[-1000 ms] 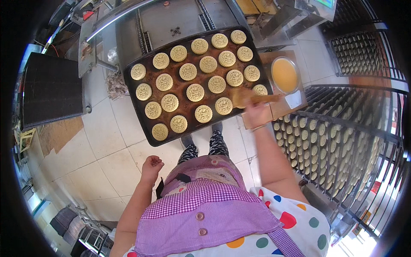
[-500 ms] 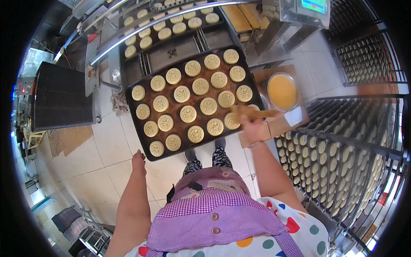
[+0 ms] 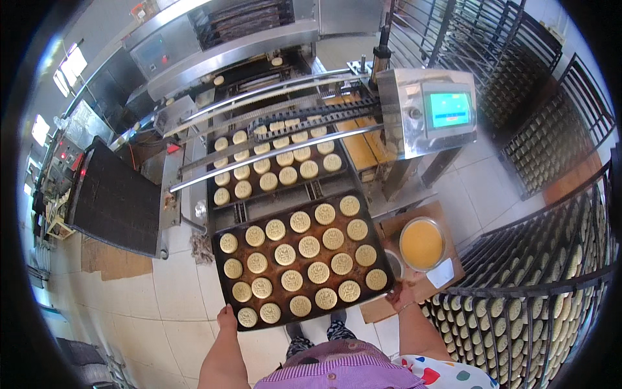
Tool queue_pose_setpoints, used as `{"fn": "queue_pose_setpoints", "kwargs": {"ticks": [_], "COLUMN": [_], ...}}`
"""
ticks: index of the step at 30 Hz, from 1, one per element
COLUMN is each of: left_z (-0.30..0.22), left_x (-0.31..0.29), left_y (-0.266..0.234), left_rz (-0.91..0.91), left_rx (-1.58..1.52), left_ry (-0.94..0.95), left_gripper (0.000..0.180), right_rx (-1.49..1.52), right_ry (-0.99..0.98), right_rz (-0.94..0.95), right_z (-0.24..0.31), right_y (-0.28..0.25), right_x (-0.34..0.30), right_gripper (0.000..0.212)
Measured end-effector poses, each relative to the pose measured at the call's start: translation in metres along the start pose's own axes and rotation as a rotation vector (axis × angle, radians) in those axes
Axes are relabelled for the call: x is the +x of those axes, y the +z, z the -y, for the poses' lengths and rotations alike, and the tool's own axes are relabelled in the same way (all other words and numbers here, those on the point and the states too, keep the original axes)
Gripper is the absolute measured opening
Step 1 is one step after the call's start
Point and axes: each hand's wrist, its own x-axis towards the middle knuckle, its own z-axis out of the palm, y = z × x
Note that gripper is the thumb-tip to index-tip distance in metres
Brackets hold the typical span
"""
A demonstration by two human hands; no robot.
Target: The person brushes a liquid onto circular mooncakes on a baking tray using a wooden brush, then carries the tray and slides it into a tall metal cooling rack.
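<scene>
Between and just beyond the left hand [image 3: 227, 318] and right hand [image 3: 400, 297] lies a dark baking tray [image 3: 278, 295] of round cakes [image 3: 318, 272], the left grasping its near-left corner, the right at its near-right corner, grip unclear.

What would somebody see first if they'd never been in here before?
Probably the big black tray full of round, pale cakes in the lower middle, with the left hand and right hand at its near corners. Next might be the bright blue screen at the upper right, then the round bowl of orange liquid just right of the tray.
</scene>
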Motion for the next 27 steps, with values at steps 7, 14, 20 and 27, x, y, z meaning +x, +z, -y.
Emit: {"fn": "queue_pose_setpoints", "kwargs": {"ticks": [7,14,20,27], "left_z": [0.028,0.003,0.005,-0.031], "left_x": [0.032,0.019,-0.029,-0.051], "left_y": [-0.003,0.017,-0.073,-0.148], "left_rz": [0.172,0.135,0.243,0.591], "left_rx": [-0.57,-0.739,-0.836,-0.742], "left_ry": [-0.253,-0.311,-0.275,-0.064], "left_gripper": [0.064,0.073,0.058,0.051], "right_rx": [-0.07,-0.493,-0.332,0.041], "right_ry": [-0.068,-0.364,-0.424,-0.393], "right_rz": [0.122,-0.225,-0.333,-0.463], "right_z": [0.016,0.023,-0.051,-0.125], "right_y": [0.065,0.082,0.049,-0.01], "right_x": [-0.036,-0.028,-0.13,-0.305], "right_gripper": [0.051,0.07,0.069,0.063]}}
